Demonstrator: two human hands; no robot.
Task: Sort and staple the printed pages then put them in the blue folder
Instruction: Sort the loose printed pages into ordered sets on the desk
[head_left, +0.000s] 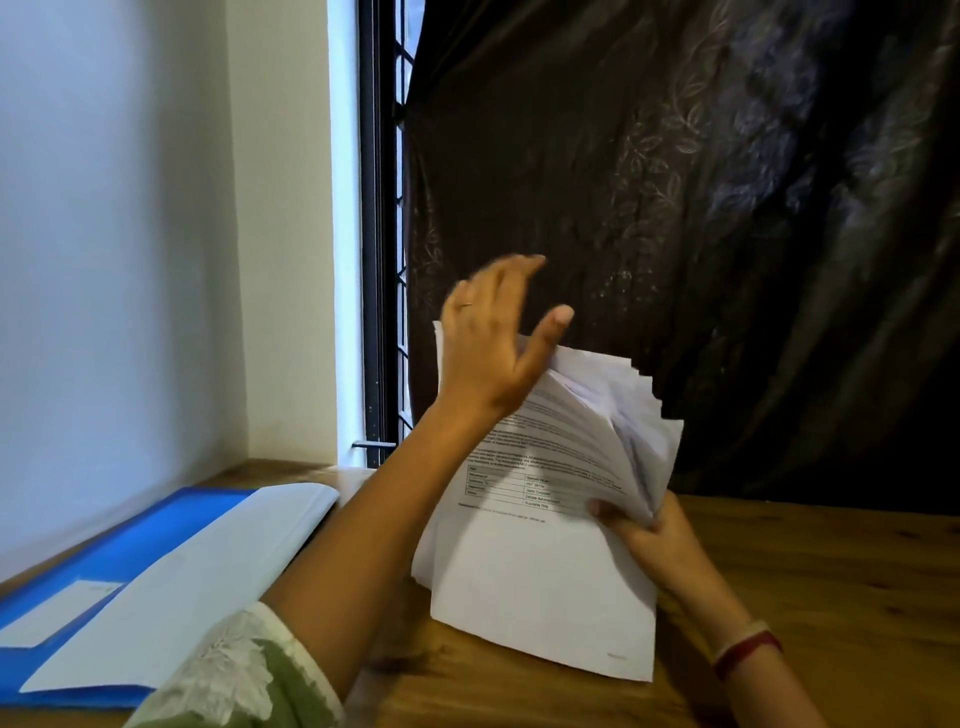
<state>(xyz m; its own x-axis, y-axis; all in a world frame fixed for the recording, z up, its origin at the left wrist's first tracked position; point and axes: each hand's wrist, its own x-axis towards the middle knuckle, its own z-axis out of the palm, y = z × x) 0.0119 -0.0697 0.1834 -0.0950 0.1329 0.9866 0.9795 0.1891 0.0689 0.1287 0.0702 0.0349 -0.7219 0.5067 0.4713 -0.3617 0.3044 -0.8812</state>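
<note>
- The printed pages stand nearly upright in the middle of the scene. Their lower edge is down at the wooden table, and the front sheet shows lines of text and a small table.
- The right hand grips the stack at its right edge. The thumb is in front, and the fingers are curled round behind and clamped on the paper.
- Above that grip the sheets fan apart, so their upper right corners stand staggered one behind another.
- The left hand is raised at the upper left corner of the stack. Its fingers are straight and close together, the thumb is spread wide, and it holds nothing.
- The fingertips are blurred, and it cannot be told whether the palm touches the top sheet.
- A thin ring shows on one finger of the left hand.
- The left forearm crosses from the near left, coming out of a green sleeve with pale embroidery at the cuff.
- A red and white bangle sits on the right wrist.
- The blue folder lies flat on the table at the near left, well apart from the pages.
- A pale sheet or flap lies across the folder; which of the two it is cannot be told.
- A dark patterned curtain hangs behind the table at the far right.
- To its left are a barred window and a white wall.
</note>
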